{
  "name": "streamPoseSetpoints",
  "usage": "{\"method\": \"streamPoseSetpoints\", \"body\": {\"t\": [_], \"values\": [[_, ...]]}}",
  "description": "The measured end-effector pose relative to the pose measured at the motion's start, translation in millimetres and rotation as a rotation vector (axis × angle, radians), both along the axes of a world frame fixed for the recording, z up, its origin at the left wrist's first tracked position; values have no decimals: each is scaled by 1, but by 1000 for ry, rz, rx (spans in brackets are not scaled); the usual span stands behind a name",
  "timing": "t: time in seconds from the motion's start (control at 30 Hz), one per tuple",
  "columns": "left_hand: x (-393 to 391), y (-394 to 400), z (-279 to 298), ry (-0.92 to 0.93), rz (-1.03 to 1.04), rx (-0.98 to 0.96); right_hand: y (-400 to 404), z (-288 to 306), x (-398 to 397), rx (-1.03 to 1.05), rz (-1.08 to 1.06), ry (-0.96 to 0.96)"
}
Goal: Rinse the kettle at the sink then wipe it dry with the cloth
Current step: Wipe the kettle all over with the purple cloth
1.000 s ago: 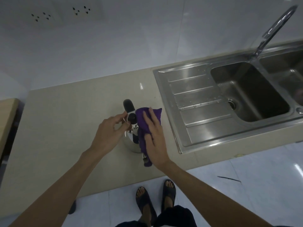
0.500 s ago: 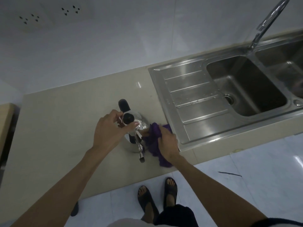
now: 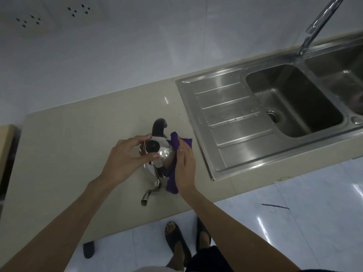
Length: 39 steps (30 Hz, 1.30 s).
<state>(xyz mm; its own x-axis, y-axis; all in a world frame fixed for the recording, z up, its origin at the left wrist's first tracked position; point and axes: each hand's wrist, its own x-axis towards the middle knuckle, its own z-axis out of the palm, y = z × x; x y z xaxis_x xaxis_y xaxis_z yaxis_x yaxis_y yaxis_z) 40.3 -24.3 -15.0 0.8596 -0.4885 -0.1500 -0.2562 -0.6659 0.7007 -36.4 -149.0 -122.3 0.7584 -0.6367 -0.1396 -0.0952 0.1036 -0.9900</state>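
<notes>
We see the kettle (image 3: 161, 154), a rounded body of polished, mirror-bright steel, standing upright on the beige matte desk (image 3: 68, 150) just left of the sink (image 3: 245, 122). Its long axis runs away from us: the dark curved spout (image 3: 159, 125) points toward the wall, and a thin metal handle (image 3: 151, 191) trails toward the desk's near edge. A black round knob (image 3: 152, 146) sits at the middle of the domed lid.

Our left hand (image 3: 125, 160) curls over the lid on the side away from the sink, fingertips and thumb pinching around its rim. Our right hand (image 3: 184, 165) lies with fingers nearly straight, pressing the soft purple cloth (image 3: 173, 142) flat against the kettle's sink-facing side; the cloth's folded tail hangs down to the desk below the wrist.

The sink is brushed stainless steel with a ribbed draining board, beaded with water drops, next to the kettle.
</notes>
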Motion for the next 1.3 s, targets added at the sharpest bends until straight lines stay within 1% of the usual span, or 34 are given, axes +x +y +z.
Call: {"method": "streamPoseSetpoints", "body": {"t": [0.07, 0.1, 0.2, 0.27, 0.3, 0.37, 0.4, 0.43, 0.47, 0.5, 0.57, 0.67, 0.73, 0.8, 0.87, 0.93, 1.0, 1.03, 1.07, 1.1, 1.17, 1.3], "values": [[-1, -1, -1, 9, -2, 6, -2, -15, -7, 110, -19, 73], [-2, 0, -3, 6, 0, 7, -5, -24, -9, 113, -12, 128], [-3, 3, -3, 4, -16, 35, -18, -33, -10, -28, 72, 288], [-5, 4, -6, 24, 35, 67, -29, -18, -3, -91, 70, 314], [-10, 4, -7, 32, 95, 87, -31, -6, -1, -106, 35, 290], [-17, -6, -6, -11, 158, 115, -35, 25, -1, -189, -58, 114], [-21, -9, -5, -30, 163, 106, -30, 40, -4, -245, -36, 9], [-21, -11, -4, -35, 166, 78, -24, 48, -5, -309, 28, -66], [-19, -12, -4, -26, 165, 49, -15, 49, -6, -369, 98, -88], [-15, -11, -4, -23, 153, 37, -6, 45, -6, -414, 128, -69], [-9, -5, -2, -43, 104, 46, 2, 25, -4, -422, 92, -11], [1, 5, 2, -32, 27, 67, -3, -9, -2, -255, 66, 85], [12, 12, 2, 9, -16, 87, -13, -26, -1, -184, 118, 220], [22, 15, 4, 77, -61, 79, -25, -29, 2, -183, 210, 344], [33, 17, 7, 114, -121, 69, -33, -17, 5, -199, 236, 378], [43, 18, 9, 120, -167, 77, -30, 4, 2, -234, 114, 292], [49, 18, 8, 118, -190, 94, -13, 29, -6, -347, -25, 62], [50, 18, 8, 125, -191, 95, -3, 38, -10, -415, -17, -47], [51, 18, 6, 132, -191, 89, 8, 41, -11, -480, 23, -116], [50, 19, 5, 138, -187, 87, 16, 40, -10, -545, 59, -138], [51, 19, 1, 138, -178, 90, 24, 32, -3, -629, 36, -114], [51, 20, -1, 137, -173, 90, 28, 14, 4, -627, -57, -118]]}}
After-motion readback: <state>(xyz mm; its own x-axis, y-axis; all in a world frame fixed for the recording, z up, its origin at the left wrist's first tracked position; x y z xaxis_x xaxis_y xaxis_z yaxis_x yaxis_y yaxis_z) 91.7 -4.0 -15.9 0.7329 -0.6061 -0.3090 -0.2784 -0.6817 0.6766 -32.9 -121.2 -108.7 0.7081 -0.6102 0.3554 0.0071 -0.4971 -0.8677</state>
